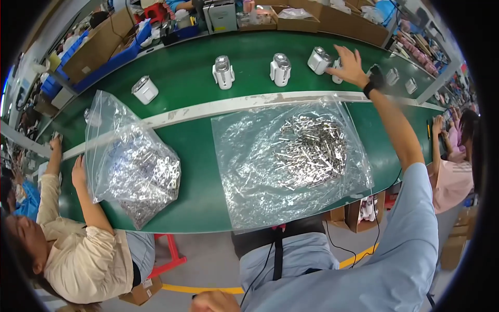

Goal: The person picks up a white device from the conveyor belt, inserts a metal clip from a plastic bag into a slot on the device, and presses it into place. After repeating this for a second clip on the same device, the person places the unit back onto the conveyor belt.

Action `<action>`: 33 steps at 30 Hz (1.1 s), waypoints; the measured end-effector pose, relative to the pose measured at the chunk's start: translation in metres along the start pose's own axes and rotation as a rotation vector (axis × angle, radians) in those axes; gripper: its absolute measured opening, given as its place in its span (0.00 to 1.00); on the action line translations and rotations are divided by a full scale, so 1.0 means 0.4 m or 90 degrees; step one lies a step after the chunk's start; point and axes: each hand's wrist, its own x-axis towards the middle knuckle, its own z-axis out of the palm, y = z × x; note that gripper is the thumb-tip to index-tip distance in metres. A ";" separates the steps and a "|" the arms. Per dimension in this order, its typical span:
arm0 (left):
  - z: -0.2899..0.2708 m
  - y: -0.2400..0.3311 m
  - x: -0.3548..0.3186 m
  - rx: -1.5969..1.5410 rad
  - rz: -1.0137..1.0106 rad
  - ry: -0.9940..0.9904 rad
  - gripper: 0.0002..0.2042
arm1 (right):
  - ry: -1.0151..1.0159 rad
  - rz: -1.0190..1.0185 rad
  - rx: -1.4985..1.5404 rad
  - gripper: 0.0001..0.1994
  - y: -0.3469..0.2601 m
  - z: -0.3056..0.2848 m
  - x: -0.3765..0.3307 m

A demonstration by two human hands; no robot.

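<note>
My right hand (351, 66) reaches over the green conveyor belt with fingers spread. It is beside a small white device with a clear top (337, 72), partly hidden by the hand; whether they touch is unclear. Just left of it, another white device (318, 61) leans at a tilt. At the lower edge, only part of my left hand (215, 301) shows, low in front of my body, its fingers hidden. On the bench before me lies a flat clear plastic bag (249, 177) with a heap of small shiny metal parts (314, 151) on or in it.
A second clear bag (140, 171) full of metal parts stands at left, near a co-worker (88, 249). More white devices (223, 73) stand along the belt (182, 62), behind a pale rail (208, 108). Boxes line the far side. Another person (452, 177) works at right.
</note>
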 end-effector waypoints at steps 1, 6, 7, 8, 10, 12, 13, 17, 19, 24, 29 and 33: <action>-0.011 -0.006 0.023 -0.026 -0.015 -0.078 0.33 | 0.129 -0.096 -0.142 0.47 -0.029 0.008 0.018; -0.036 -0.015 0.062 -0.185 -0.128 -0.448 0.30 | -0.159 0.130 -0.040 0.41 -0.096 0.009 0.074; -0.009 0.002 0.076 -0.194 -0.132 -0.439 0.30 | -0.155 0.117 -0.061 0.39 -0.103 0.003 0.082; 0.021 0.026 0.096 -0.128 -0.149 -0.377 0.27 | -0.151 0.103 -0.083 0.37 -0.108 -0.008 0.079; 0.071 0.051 0.129 -0.010 -0.164 -0.261 0.24 | -0.146 0.105 -0.046 0.34 -0.160 -0.048 0.052; 0.106 0.057 0.184 0.117 -0.179 -0.128 0.28 | -0.087 0.093 0.002 0.31 -0.200 -0.119 0.003; 0.126 0.054 0.208 0.186 -0.189 -0.018 0.32 | -0.057 0.057 0.034 0.31 -0.266 -0.164 -0.029; 0.179 0.023 0.392 0.648 0.243 0.263 0.37 | -0.292 0.109 0.432 0.24 -0.571 -0.424 -0.163; 0.181 0.018 0.427 0.448 0.167 0.244 0.36 | -0.293 -0.065 0.556 0.21 -0.674 -0.445 -0.232; 0.090 -0.035 0.379 -0.159 -0.018 0.166 0.35 | -0.500 0.062 0.614 0.16 -0.672 -0.414 -0.184; 0.056 -0.029 0.306 -0.257 0.028 0.206 0.32 | -0.326 -0.095 0.398 0.11 -0.574 -0.226 -0.261; 0.037 0.000 0.297 -0.168 0.031 0.178 0.33 | -0.279 -0.089 0.433 0.09 -0.589 -0.218 -0.259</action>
